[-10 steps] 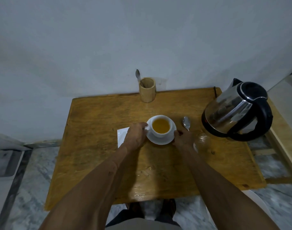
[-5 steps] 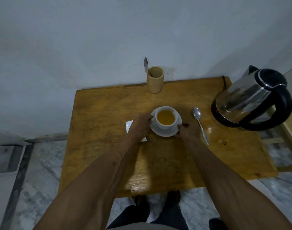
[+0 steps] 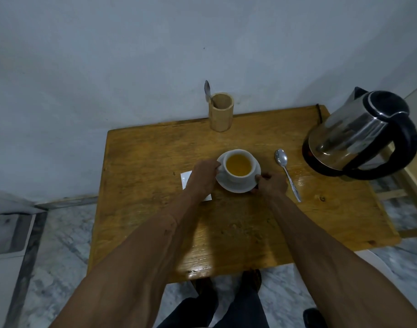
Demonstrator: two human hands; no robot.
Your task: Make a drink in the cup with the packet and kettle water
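A white cup (image 3: 238, 176) holding amber liquid stands on a white saucer (image 3: 240, 188) in the middle of the wooden table (image 3: 155, 150). My left hand (image 3: 202, 176) grips the saucer's left rim, by the cup's side. On the saucer's front right rim rests my right hand (image 3: 271, 184), fingers pinched on it. A white packet (image 3: 185, 179) lies flat under my left wrist, mostly hidden. The steel kettle (image 3: 359, 136) with black handle and lid stands at the table's right edge. A spoon (image 3: 286, 172) lies between saucer and kettle.
A bamboo holder (image 3: 221, 112) with a second spoon (image 3: 208, 91) stands at the table's back edge against the grey wall. Marble floor surrounds the table. A wooden frame (image 3: 416, 183) runs along the right. My legs and shoes show below the front edge.
The view has shifted, so the table sits more to the right in frame. Both hands stay on the saucer; the right hand has uncovered the spoon's handle.
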